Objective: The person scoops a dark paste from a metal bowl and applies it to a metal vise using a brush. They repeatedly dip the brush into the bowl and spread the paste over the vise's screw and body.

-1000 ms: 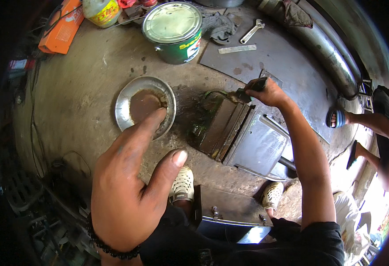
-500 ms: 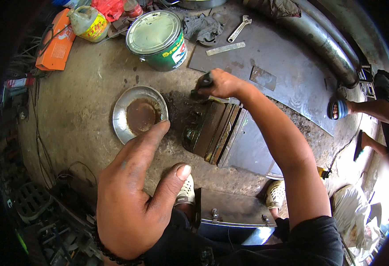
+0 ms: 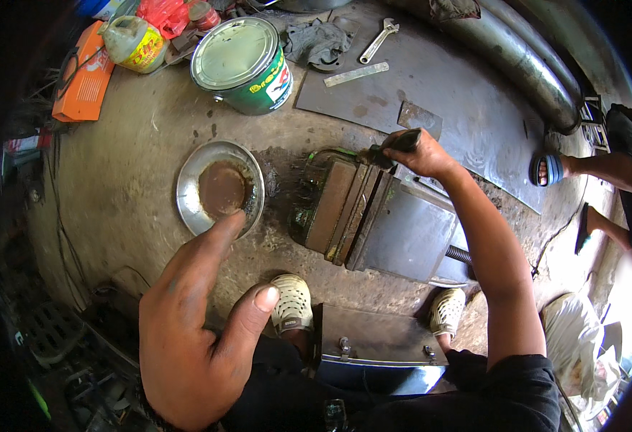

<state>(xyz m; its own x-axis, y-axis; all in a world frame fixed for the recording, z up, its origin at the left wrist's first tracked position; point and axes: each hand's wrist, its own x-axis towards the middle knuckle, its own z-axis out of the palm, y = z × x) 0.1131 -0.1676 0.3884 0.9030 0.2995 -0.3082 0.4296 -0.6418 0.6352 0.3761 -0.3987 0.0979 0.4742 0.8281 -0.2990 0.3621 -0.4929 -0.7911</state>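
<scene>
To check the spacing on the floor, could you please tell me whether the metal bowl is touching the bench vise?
Apart: the head view shows a strip of stained floor between the metal bowl and the bench vise.

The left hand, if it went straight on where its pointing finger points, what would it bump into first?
Probably the round metal bowl with brown liquid inside. The left hand's fingertip already overlaps its near rim in the picture, but it might pass above; the height is unclear.

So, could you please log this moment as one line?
right hand: holding dark tool at metal vise | left hand: open, nothing seen held | metal bowl: brown liquid
</scene>
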